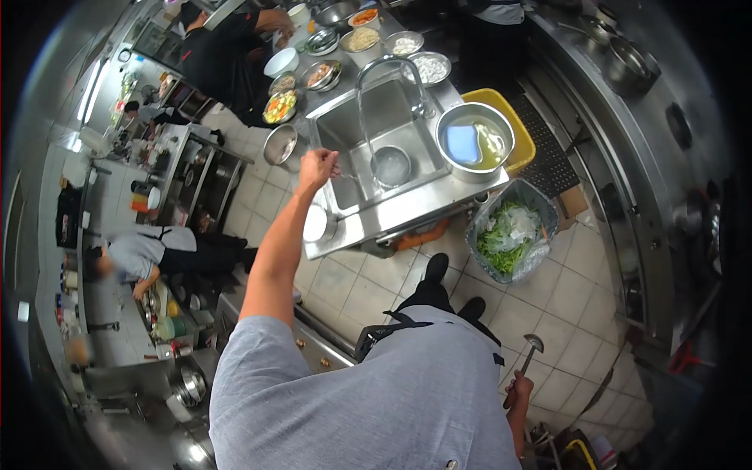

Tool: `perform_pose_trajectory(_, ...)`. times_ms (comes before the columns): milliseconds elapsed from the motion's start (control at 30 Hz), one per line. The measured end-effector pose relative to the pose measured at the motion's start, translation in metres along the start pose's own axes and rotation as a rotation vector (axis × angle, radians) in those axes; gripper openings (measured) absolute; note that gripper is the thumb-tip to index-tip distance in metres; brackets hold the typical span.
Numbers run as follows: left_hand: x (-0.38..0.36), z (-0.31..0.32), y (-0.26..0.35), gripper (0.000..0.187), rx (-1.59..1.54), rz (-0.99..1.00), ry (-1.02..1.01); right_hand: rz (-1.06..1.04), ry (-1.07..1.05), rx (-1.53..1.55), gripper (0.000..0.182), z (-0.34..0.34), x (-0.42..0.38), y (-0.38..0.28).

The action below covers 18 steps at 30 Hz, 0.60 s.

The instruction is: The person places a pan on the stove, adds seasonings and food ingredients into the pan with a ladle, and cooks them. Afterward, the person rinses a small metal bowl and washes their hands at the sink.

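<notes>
My left hand [319, 168] is closed above the left rim of the steel sink [337, 125]; whether its curled fingers hold something small I cannot make out. Water appears to run from the curved tap [392, 59] toward a round metal container [392, 166] standing in the basin. Down at my right side, my right hand [518, 385] grips the handle of a metal ladle [534, 342], its bowl end pointing up and away from me. Close by my left forearm stands a white round container [316, 224] on the counter edge.
A pot with a blue item in liquid [475, 138] sits at the counter's right end, by a yellow tub [526, 141]. A lined bin of green scraps [509, 235] stands on the floor. Bowls of cut food [364, 39] fill the counter behind. Co-workers [153, 251] stand left.
</notes>
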State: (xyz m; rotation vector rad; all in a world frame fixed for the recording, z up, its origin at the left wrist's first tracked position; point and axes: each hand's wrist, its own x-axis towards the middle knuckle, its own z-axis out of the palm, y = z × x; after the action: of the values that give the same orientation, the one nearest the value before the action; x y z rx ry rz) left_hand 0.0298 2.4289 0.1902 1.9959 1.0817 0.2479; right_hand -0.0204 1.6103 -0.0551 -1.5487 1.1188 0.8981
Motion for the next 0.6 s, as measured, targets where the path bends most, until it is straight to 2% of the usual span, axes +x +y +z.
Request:
perform_pose_trajectory(33,0.017,0.012,0.006,0.026,-0.010,0.015,-0.017,0.000,0.011,0.016,0.018,0.010,-0.018,0.004)
perform_pose_trajectory(100,0.054,0.034,0.017,0.028,-0.007,-0.116,-0.044,0.001,0.053,0.042,0.018,0.032,-0.038,0.013)
perform_pose_trajectory(133,0.078,0.047,0.010,0.028,-0.017,-0.103,-0.070,-0.003,0.077,0.063,0.018,0.044,-0.050,0.017)
perform_pose_trajectory(200,0.135,0.081,-0.025,0.021,-0.439,-0.180,-0.096,0.015,0.100,0.087,0.020,0.065,-0.073,0.028)
perform_pose_trajectory(267,0.182,0.109,-0.049,0.016,-0.560,-0.188,-0.167,0.030,0.136,0.088,0.019,0.092,-0.107,0.025)
perform_pose_trajectory(300,0.198,0.121,-0.057,0.017,-0.612,-0.189,-0.137,0.043,0.143,0.070,0.018,0.106,-0.127,0.018)
perform_pose_trajectory(333,0.206,0.128,-0.066,0.020,-0.661,-0.195,-0.101,0.048,0.160,0.065,0.018,0.118,-0.145,0.013)
perform_pose_trajectory(367,0.186,0.129,-0.038,0.020,-0.911,-0.306,0.046,0.066,0.174,0.083,0.017,0.131,-0.160,0.009)
perform_pose_trajectory(467,0.179,0.135,-0.040,0.016,-0.952,-0.373,0.086,0.063,0.173,0.075,0.014,0.156,-0.178,0.004)
perform_pose_trajectory(533,0.202,0.151,-0.087,0.017,-1.020,-0.419,0.066,0.127,0.217,0.035,0.014,0.172,-0.192,-0.008)
perform_pose_trajectory(600,0.215,0.159,-0.122,0.031,-0.044,-0.127,-0.023,0.125,0.227,0.039,0.015,0.175,-0.188,-0.004)
